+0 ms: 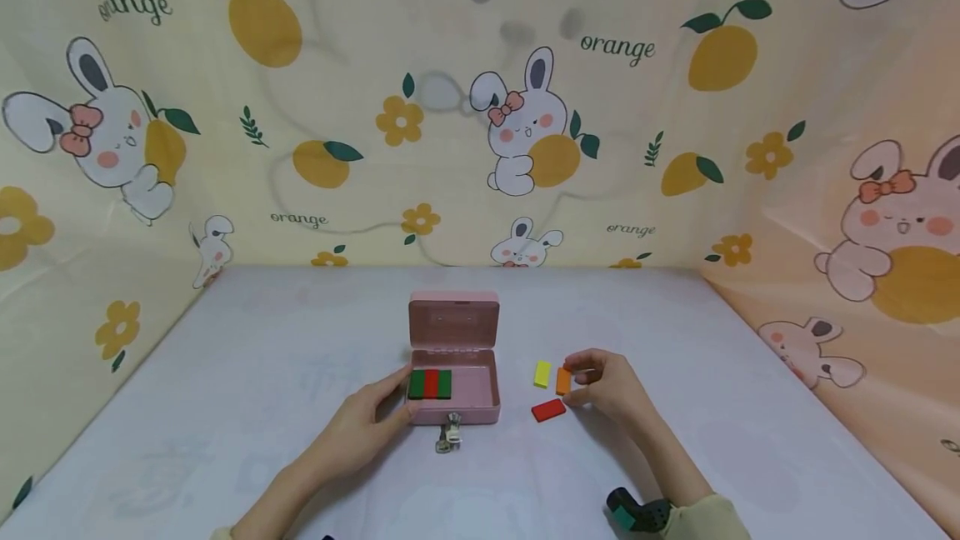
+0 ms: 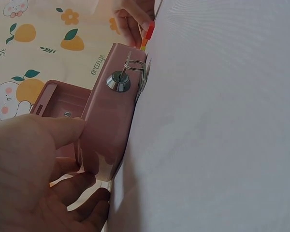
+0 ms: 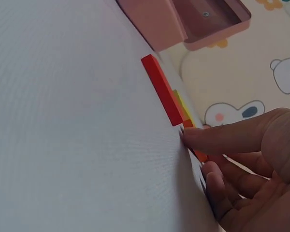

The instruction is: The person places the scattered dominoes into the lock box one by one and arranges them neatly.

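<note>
A pink metal cash box (image 1: 480, 415) stands with its lid (image 1: 453, 323) raised. Inside it, at the left, a red block (image 1: 431, 384) lies between green blocks (image 1: 446, 384). My left hand (image 1: 367, 419) holds the box's left side, the thumb (image 2: 70, 130) near the front corner and the other fingers along the side. To the right of the box, my right hand (image 1: 609, 386) pinches an orange block (image 1: 563, 382) on the table, its thumb (image 3: 198, 139) at the near end. Beside it lie a yellow block (image 1: 542, 374) and a red block (image 1: 548, 411).
A key with a ring (image 2: 137, 67) sticks out of the box's front lock (image 2: 118, 81). A black wrist device (image 1: 637, 513) is on the right forearm. Behind the white table (image 1: 262, 340) hangs a cloth (image 1: 360, 40) printed with rabbits and oranges.
</note>
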The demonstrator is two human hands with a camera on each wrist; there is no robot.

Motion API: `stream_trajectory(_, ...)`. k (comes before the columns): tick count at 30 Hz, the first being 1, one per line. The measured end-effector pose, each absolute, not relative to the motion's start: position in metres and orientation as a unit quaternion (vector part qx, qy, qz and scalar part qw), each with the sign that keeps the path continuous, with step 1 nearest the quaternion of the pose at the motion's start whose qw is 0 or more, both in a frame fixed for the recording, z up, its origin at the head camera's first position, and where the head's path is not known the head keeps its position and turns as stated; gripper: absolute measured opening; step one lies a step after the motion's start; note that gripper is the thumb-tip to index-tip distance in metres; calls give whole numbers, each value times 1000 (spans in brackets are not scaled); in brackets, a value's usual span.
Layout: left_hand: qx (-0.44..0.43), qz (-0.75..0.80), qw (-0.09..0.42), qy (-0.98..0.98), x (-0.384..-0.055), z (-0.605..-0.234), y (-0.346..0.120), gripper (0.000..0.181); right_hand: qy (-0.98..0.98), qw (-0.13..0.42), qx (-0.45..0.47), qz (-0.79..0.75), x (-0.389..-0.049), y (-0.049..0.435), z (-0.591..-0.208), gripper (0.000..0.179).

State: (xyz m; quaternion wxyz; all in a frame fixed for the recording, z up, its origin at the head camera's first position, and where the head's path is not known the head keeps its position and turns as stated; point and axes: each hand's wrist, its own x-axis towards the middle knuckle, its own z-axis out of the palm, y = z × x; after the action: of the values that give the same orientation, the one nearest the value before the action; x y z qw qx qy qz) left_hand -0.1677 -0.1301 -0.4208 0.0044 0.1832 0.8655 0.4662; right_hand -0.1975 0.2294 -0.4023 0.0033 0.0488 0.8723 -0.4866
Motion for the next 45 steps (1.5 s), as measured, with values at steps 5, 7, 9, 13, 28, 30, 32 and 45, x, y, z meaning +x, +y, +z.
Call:
stream_trajectory(5,179,467,8,866,-168,-420,-130,65,868,3,49,-493,-196,230,-400,50)
stream_trajectory(7,178,466,10,866,-168,-419,-130,66,869,-1,50,-492,-196,230,-400,51)
stream_trajectory(9,178,466,12,867,-168,-418,-130,66,870,-7,50,-490,-196,231,-400,53)
stream_trajectory(13,177,467,11,866,-168,-418,-130,67,870,-16,49,-491,-195,231,-400,53)
stream_trajectory(28,176,467,9,867,-167,-420,-133,68,864,-22,46,-501,-195,231,-400,51)
stream_trajectory(30,176,465,11,868,-167,-420,-132,68,866,-23,48,-498,-194,231,-401,51)
stream_trajectory(32,175,465,14,868,-167,-420,-131,67,867,-25,50,-495,-192,232,-401,51)
stream_trajectory(45,177,465,13,867,-167,-418,-128,65,862,-30,44,-504,-189,234,-401,51)
